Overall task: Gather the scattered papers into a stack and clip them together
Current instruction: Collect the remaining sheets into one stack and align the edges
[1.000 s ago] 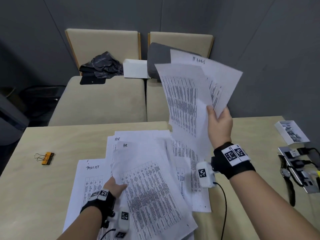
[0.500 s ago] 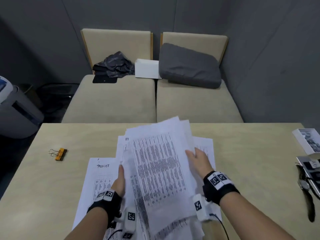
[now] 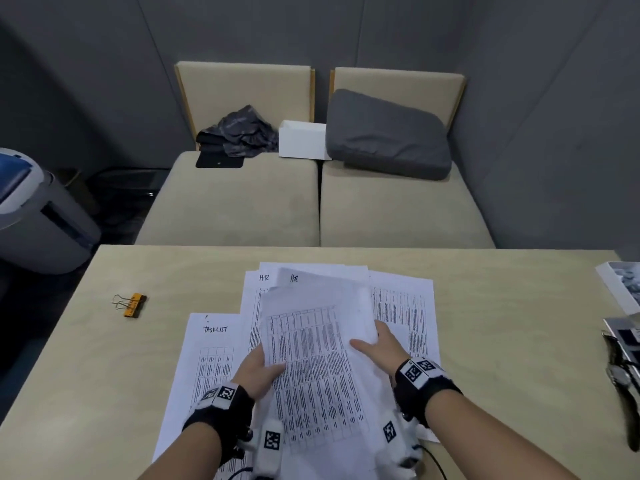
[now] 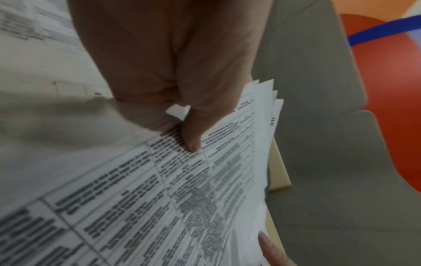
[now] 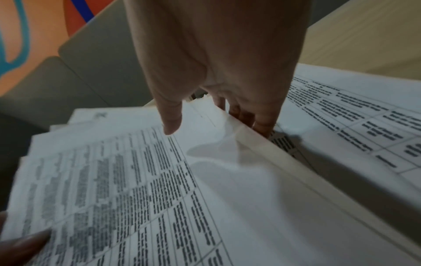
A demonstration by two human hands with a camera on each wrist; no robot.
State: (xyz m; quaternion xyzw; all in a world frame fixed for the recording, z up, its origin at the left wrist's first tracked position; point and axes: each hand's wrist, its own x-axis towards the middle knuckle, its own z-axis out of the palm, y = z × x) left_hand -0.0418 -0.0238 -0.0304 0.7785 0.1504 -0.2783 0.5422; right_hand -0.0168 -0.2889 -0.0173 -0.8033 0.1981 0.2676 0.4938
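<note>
While both hands (image 3: 258,370) (image 3: 379,344) pinch a loose bundle of papers (image 3: 311,358), other sheets (image 3: 211,362) lie spread on the surface (image 3: 104,375). Stacking looks about half done; the binder clip (image 3: 133,304) lies apart, unused.

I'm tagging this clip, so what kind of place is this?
Probably an office meeting booth: a table covered with printed papers, a binder clip, and two padded seats against grey walls.

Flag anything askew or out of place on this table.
The held bundle of papers is fanned, its edges stepped rather than flush, gripped by the left hand and right hand. The TASKLIST sheet lies apart on the left. The binder clip sits unused, far left.
</note>
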